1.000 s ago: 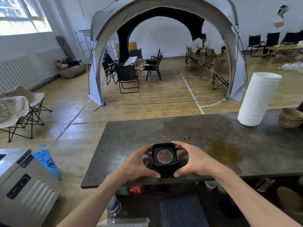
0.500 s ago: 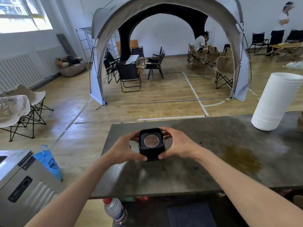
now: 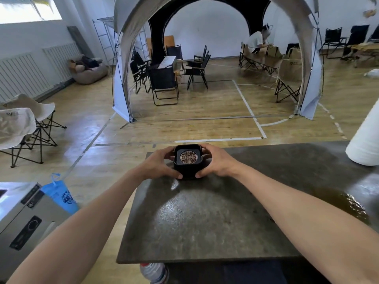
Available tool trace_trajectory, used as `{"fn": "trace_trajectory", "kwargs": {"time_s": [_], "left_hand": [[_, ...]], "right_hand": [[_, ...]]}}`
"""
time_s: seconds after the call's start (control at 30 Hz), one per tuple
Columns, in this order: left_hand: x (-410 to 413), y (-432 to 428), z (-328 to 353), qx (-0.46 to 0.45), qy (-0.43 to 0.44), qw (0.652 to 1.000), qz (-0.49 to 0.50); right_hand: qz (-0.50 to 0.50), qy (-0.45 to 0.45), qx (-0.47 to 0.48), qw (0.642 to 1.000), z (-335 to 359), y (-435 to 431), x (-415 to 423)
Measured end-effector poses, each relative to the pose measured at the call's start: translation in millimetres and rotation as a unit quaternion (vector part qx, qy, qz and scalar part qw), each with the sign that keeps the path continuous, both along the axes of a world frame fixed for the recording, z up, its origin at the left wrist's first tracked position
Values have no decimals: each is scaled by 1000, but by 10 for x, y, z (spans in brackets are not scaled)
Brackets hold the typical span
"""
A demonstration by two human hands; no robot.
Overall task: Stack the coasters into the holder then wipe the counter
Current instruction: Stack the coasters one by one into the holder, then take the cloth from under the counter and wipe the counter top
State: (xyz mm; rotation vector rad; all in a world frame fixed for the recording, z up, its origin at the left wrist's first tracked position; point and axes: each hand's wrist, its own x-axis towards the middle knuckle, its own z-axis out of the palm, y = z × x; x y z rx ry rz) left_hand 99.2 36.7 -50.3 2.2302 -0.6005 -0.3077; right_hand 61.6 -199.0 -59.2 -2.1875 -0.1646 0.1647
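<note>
A black square coaster holder (image 3: pixel 187 171) stands at the far left corner of the dark stone counter (image 3: pixel 205 222). Inside it lies a coaster (image 3: pixel 188 157) with a round bronze patterned face on top. My left hand (image 3: pixel 159 163) grips the holder's left side and my right hand (image 3: pixel 217 162) grips its right side, thumbs at the near corners. A brown liquid spill (image 3: pixel 352 203) spreads on the counter at the right.
A tall white stack of cups (image 3: pixel 367 136) stands at the counter's far right. A steel machine (image 3: pixel 22 220) and a blue bag (image 3: pixel 61 193) sit left of the counter. A plastic bottle (image 3: pixel 153 272) pokes up below the near edge. Folding chairs and a tent fill the floor beyond.
Both hands have carried the holder away from the near edge to the counter's far left corner. The view has shifted left, so the white stack and the spill sit further right.
</note>
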Motion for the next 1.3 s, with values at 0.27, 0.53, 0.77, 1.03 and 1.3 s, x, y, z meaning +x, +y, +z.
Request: {"fn": "trace_trajectory", "kwargs": {"time_s": [0.27,0.53,0.77,1.03,1.3], "left_hand": [[-106,-30,-42,-7,0,999,38],[-784,-108,157,-93,-153,967,181],[-1930,-788,62,-67,-154,977,133],[-3220,-1479,-392,-22,-242,954,178],[-3934,-1574,-1314,118,-222,956,149]], "right_hand": [[6,6,-21,1000,38,-4,-93],[-77,-101,-1,992,249,-352,-616],[-73,-172,-41,982,207,-620,-1640],[-12,-238,-158,958,-193,-960,-2972],[4,-159,-204,966,-1138,-1232,-3655]]}}
